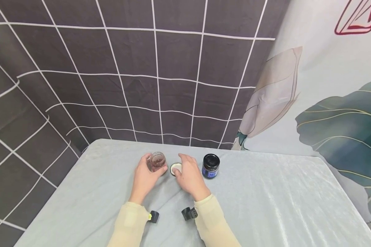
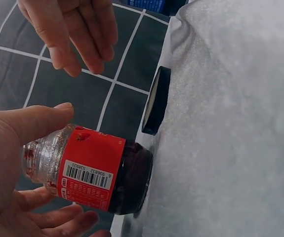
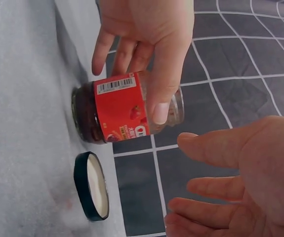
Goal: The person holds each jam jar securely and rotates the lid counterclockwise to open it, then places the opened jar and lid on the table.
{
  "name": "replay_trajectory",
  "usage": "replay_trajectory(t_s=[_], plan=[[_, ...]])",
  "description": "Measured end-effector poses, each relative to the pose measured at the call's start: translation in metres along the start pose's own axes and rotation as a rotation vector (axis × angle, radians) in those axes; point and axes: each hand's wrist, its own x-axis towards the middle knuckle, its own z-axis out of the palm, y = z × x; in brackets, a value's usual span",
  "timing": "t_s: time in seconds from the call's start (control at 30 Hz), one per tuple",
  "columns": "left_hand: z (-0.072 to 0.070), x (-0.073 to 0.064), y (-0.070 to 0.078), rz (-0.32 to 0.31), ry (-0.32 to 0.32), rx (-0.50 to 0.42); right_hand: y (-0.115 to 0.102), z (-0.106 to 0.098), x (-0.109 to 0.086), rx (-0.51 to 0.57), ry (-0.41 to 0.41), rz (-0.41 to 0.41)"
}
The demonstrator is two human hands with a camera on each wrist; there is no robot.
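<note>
L hand point(image 1: 146, 179) curled loosely round glass jar point(image 1: 158, 162), lower ctr of head view; R hand point(image 1: 190, 175) half-open, empty, nr lid point(image 3: 85, 186). Jar's prob. heavyish, slick, breakable: best held round label point(image 2: 91, 165).

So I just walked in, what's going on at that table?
Someone has their left hand around an open jar with a red label, which stands upright on the pale cloth. Their right hand hovers above a lid lying beside that jar, pale inside facing up; its fingers don't touch the lid. On the other side of the right hand, a second jar with a blue label stands with its dark lid on, untouched.
</note>
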Motion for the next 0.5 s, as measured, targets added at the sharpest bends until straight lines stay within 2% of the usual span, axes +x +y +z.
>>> replay_trajectory(t_s=[0.5], plan=[[-0.003, 0.002, 0.001, -0.003, 0.01, -0.018, -0.007, -0.01, -0.001, -0.007, 0.013, -0.011]])
